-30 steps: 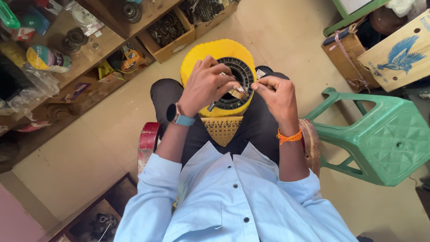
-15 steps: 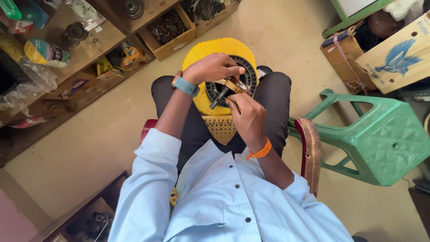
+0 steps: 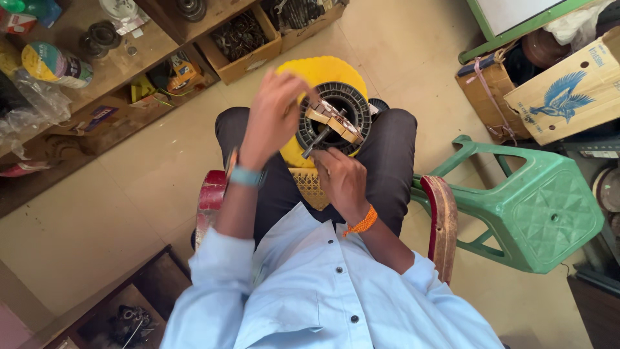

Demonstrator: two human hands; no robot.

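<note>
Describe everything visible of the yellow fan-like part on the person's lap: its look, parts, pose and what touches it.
The yellow part is a round plastic-looking disc with a ribbed, scalloped edge. It rests on the seated person's lap between the knees, tilted toward the camera. A black ring with radial slots sits on its face, with a tan metal-looking piece across the middle. The left hand grips it at the upper left rim; the right hand lies at its lower edge, holding a dark, thin tool toward the centre. Its lower portion is hidden.
</note>
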